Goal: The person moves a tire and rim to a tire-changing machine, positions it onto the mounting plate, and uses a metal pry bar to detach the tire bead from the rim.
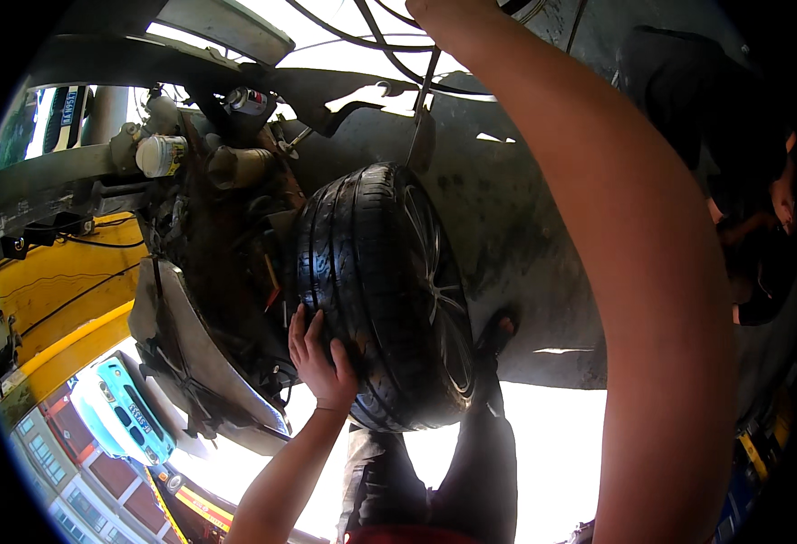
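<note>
A black car tyre on a spoked alloy wheel (362,272) stands upright in front of me, just above my legs. Against the left part of its tread lies my left hand (322,364), palm down and fingers apart. It touches the rubber without gripping it. My right arm stretches up over the right of the view, and my right hand (436,11) is mostly cut off by the top edge, near dark hoses (389,45). Its fingers do not show, so whatever it touches is hidden.
Left of the wheel, a greasy ledge bears a white tub (161,156), a tin can (247,101) and a brownish container (239,169). Below are a grey curved panel (185,344) and a yellow frame (72,286). Another person (688,100) is at right; a light-blue vehicle (122,408) stands outside.
</note>
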Tool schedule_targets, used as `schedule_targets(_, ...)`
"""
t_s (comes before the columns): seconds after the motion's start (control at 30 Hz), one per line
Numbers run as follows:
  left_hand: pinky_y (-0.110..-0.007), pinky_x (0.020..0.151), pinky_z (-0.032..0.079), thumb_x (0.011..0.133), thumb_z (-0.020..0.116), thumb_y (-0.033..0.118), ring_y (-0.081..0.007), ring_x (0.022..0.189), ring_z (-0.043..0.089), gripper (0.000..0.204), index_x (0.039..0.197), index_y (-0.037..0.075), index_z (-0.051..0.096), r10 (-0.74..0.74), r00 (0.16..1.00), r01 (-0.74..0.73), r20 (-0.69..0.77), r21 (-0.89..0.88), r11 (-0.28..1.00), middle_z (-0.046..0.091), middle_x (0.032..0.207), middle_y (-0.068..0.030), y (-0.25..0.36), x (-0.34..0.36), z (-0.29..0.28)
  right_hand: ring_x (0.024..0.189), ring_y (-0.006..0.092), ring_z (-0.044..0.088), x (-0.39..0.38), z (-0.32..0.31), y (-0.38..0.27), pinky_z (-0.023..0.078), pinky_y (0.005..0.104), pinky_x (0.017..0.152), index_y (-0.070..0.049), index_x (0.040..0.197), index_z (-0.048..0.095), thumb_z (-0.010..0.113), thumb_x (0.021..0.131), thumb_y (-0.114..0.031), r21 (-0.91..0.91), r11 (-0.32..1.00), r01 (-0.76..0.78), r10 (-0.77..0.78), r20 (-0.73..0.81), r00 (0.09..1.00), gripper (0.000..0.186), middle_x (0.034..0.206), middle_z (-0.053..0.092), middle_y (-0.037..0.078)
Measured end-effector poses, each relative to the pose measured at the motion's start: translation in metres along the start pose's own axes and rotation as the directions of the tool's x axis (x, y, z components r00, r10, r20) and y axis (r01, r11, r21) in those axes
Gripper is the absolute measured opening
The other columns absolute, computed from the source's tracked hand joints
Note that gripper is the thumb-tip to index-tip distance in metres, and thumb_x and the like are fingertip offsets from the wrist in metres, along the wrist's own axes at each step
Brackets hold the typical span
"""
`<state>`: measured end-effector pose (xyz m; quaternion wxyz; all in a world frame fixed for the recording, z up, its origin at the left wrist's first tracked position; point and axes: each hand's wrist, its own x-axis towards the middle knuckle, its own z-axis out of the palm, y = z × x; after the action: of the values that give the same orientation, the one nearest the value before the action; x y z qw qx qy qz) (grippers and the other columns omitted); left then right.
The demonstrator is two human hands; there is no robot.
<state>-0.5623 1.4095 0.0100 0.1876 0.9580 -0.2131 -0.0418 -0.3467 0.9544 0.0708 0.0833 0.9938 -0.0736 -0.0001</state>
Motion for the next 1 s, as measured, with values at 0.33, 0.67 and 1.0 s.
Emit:
schedule_targets(0.33, -0.050, 0.118, 0.026, 0.099, 0.044, 0.032, -0.0392, 0.144, 0.037, 0.049, 0.139, 0.006, 0.053, -0.016, 1.000, 0.016, 0.019, 0.033, 0.999, 0.044, 0.155, -0.0172, -0.001, -0.001, -0.002, 0.095, 0.0257, 0.074, -0.001, 0.017, 0.002, 0.061, 0.0423, 0.075, -0.011, 0.097, 0.080, 0.064, 0.086, -0.012, -0.118, 0.993, -0.022, 0.019, -0.027, 0.999, 0.020, 0.097, 0.077, 0.008)
schedule_targets(0.67, -0.052, 0.118, 0.025, 0.093, 0.050, 0.026, -0.0417, 0.143, 0.037, 0.050, 0.138, 0.005, 0.055, -0.024, 1.000, 0.024, 0.017, -0.011, 1.000, 0.045, 0.152, -0.0194, -0.001, 0.000, -0.003, 0.094, 0.0239, 0.074, -0.001, 0.020, 0.001, 0.061, 0.0411, 0.073, -0.012, 0.097, 0.081, 0.064, 0.086, -0.013, -0.182, 0.983, -0.004, 0.009, 0.028, 1.000, 0.020, 0.095, 0.077, 0.006)
schedule_targets(1.0, -0.053, 0.118, 0.025, 0.094, 0.049, 0.027, -0.0423, 0.143, 0.037, 0.049, 0.138, 0.004, 0.055, 0.003, 1.000, -0.003, 0.009, -0.002, 1.000, 0.045, 0.152, -0.0201, -0.004, -0.001, -0.003, 0.095, 0.0250, 0.074, -0.001, 0.021, 0.000, 0.061, 0.0425, 0.075, -0.011, 0.099, 0.080, 0.065, 0.086, -0.011, -0.072, 0.994, -0.085, 0.081, -0.056, 0.995, 0.021, 0.098, 0.077, 0.008)
